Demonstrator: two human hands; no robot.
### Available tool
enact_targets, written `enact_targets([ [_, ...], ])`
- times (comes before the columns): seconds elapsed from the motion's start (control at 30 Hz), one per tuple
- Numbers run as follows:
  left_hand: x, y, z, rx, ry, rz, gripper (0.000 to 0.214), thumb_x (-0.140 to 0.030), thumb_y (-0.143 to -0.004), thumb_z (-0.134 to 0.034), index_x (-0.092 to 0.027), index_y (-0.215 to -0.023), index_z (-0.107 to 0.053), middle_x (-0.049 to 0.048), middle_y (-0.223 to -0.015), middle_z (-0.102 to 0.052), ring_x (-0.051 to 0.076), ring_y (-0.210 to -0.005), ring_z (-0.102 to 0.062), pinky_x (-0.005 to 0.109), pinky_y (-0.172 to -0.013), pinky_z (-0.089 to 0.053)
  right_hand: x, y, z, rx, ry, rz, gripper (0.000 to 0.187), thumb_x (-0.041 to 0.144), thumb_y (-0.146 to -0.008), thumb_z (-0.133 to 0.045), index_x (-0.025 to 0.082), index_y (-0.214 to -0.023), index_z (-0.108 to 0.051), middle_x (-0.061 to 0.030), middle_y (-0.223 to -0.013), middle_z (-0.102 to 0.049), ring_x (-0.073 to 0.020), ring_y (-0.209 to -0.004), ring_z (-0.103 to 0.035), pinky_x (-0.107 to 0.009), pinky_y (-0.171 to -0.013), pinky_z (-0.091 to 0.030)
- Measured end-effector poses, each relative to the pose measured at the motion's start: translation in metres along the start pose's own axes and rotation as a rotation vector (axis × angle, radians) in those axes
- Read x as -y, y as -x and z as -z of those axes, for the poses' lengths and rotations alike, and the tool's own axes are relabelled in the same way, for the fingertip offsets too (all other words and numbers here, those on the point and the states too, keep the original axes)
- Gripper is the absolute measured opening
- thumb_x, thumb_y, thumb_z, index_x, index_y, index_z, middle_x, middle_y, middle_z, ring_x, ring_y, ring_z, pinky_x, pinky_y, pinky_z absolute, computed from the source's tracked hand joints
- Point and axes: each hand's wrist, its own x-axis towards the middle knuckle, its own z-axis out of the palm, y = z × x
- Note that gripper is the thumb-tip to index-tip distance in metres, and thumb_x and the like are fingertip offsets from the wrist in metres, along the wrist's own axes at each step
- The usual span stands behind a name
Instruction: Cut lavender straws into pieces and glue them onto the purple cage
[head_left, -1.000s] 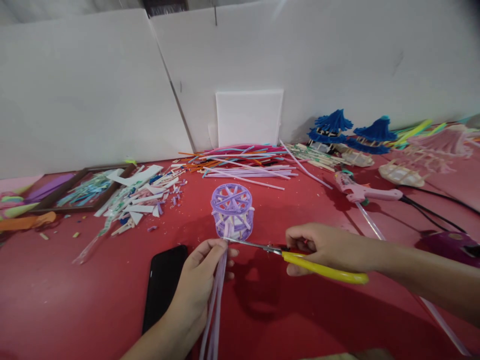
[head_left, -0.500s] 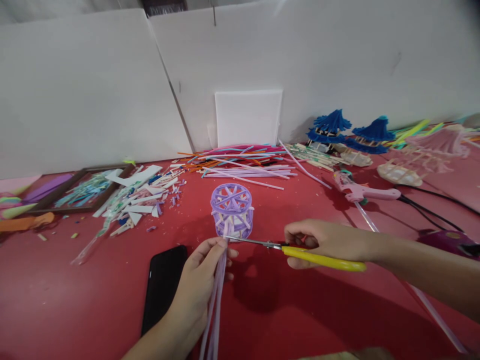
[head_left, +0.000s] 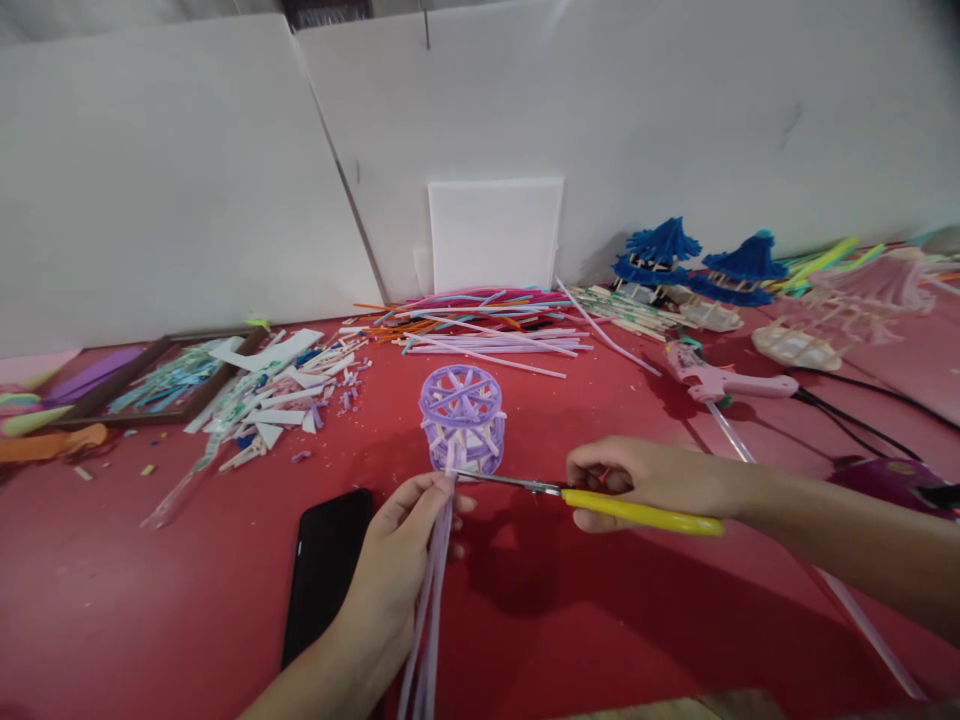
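Observation:
Pinched in my left hand (head_left: 412,530) is a bundle of pale purple pipe cleaners (head_left: 427,630), their short ends poking up past the fingertips and the long ends hanging toward me. My right hand (head_left: 637,480) is closed around yellow-handled scissors (head_left: 637,512). The scissor blades reach left across the bundle just above my left thumb; whether they bite into it I cannot tell. Right behind the blades stands a small round purple frame (head_left: 461,400) with a spoked top, its lower front partly hidden by the bundle ends.
A black phone (head_left: 326,570) lies left of my left hand. Loose pipe cleaners (head_left: 495,330) are piled at the back. A pink glue gun (head_left: 727,382) rests at right with its cable, near blue-roofed models (head_left: 660,250). Scraps (head_left: 281,390) and a brown frame (head_left: 150,355) lie left.
Both hands hold nearly the same place. The scissor handles look slightly more closed together, and the view has shifted a touch.

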Motion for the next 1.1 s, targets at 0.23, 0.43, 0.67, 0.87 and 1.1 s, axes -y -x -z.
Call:
enact_targets([
  [0.23,0.002,-0.002,0.000,0.005,0.006,-0.004,0.024,-0.037,-0.069,-0.071,-0.018,-0.080,-0.062,0.0006,-0.071,-0.067,0.012,-0.060,-0.057,0.021,-0.049,-0.051,-0.003,-0.002,0.000,-0.011,0.041,0.035,0.045,0.062,-0.072,-0.062,0.017,-0.078,-0.057,0.0027,-0.067,-0.048,-0.0107,-0.059,-0.040,-0.023,-0.053,-0.030],
  [0.43,0.001,-0.001,-0.001,0.010,0.007,-0.004,0.022,-0.036,-0.069,-0.070,-0.018,-0.077,-0.060,-0.0001,-0.071,-0.067,0.012,-0.059,-0.058,0.022,-0.050,-0.051,-0.003,-0.001,-0.001,-0.031,0.058,0.023,0.044,0.062,-0.072,-0.063,0.018,-0.076,-0.056,0.0038,-0.064,-0.046,-0.0101,-0.058,-0.038,-0.023,-0.052,-0.028],
  [0.67,0.002,0.000,0.003,0.024,0.034,-0.022,0.020,-0.034,-0.071,-0.068,-0.018,-0.074,-0.058,-0.0009,-0.070,-0.063,0.012,-0.064,-0.058,0.022,-0.054,-0.051,-0.005,-0.004,-0.009,-0.123,0.094,0.020,0.045,0.057,-0.067,-0.070,0.019,-0.066,-0.046,0.0072,-0.057,-0.039,-0.0082,-0.053,-0.030,-0.022,-0.047,-0.023],
  [0.87,-0.010,-0.011,0.021,-0.078,-0.006,-0.309,0.026,-0.030,-0.067,-0.068,-0.020,-0.089,-0.057,0.0042,-0.097,-0.061,0.021,-0.093,-0.062,0.029,-0.073,-0.054,0.000,0.015,-0.011,-0.109,-0.005,0.100,0.043,0.052,-0.066,-0.072,0.020,-0.067,-0.043,0.0075,-0.057,-0.037,-0.0079,-0.053,-0.029,-0.022,-0.047,-0.022],
  [1.1,-0.012,-0.052,0.005,-0.061,-0.805,-1.036,0.127,-0.041,-0.045,-0.086,-0.015,-0.143,-0.009,0.0251,-0.152,-0.013,0.040,-0.142,-0.014,0.058,-0.110,-0.024,-0.002,0.041,-0.013,-0.302,-0.302,0.196,0.046,0.052,-0.063,-0.073,0.021,-0.068,-0.040,0.0072,-0.061,-0.032,-0.0086,-0.055,-0.027,-0.022,-0.048,-0.023],
])
